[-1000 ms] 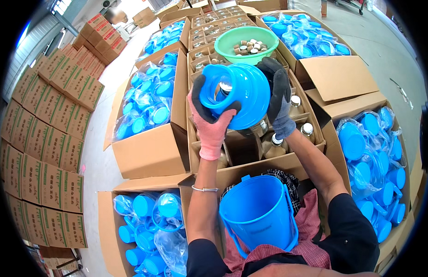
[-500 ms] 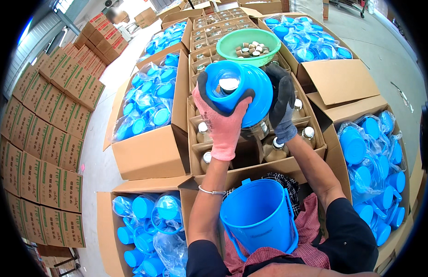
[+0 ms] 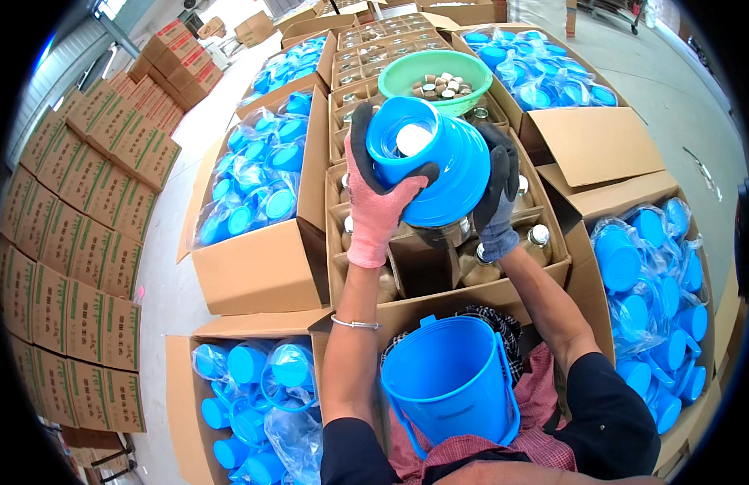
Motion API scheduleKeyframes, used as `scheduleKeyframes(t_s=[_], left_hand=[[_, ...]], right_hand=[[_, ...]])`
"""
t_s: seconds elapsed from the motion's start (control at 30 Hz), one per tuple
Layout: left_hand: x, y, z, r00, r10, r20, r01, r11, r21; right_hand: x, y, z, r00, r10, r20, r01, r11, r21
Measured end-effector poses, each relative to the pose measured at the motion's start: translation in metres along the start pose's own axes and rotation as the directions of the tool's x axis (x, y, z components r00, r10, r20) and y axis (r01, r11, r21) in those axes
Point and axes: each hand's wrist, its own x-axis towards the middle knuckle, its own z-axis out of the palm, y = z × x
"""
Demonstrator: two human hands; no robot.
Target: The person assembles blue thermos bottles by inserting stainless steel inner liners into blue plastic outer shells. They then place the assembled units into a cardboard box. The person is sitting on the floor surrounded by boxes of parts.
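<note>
Both gloved hands hold a blue flared plastic top [image 3: 463, 174] over a glass bottle [image 3: 444, 234], above the box of bottles. A white cap [image 3: 412, 140] shows inside the top's round collar. My left hand [image 3: 381, 194], in a pink and black glove, wraps round the collar, thumb on the near side. My right hand [image 3: 497, 190], in a grey and black glove, is closed against the right edge of the flared rim; its fingertips are partly hidden. Below my hands a blue bucket-shaped container [image 3: 447, 356] with a handle stands upright against my lap.
A divided cardboard box [image 3: 512, 279] holds capped bottles. Beyond my hands, a green bowl [image 3: 399, 77] of small caps rests on it. Open cartons of bagged blue plastic parts [image 3: 253, 174] flank both sides. Stacked brown cartons [image 3: 67, 267] stand at the far left.
The flared top has shifted slightly to the right, and its broad rim faces me more. My left hand has moved a little with it. Both hands keep their hold.
</note>
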Motion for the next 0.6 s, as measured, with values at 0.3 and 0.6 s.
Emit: scheduleKeyframes(t_s=[0.3, 0.6], left_hand=[[-0.005, -0.008, -0.016, 0.975, -0.093, 0.204, 0.089, 0.996, 0.032], [-0.024, 0.005, -0.003, 0.984, -0.161, 0.073, 0.152, 0.982, 0.115]], right_hand=[[0.002, 0.004, -0.002, 0.995, 0.088, -0.051, -0.086, 0.995, 0.045], [-0.003, 0.019, -0.011, 0.998, 0.010, 0.057, -0.007, 0.999, -0.046]])
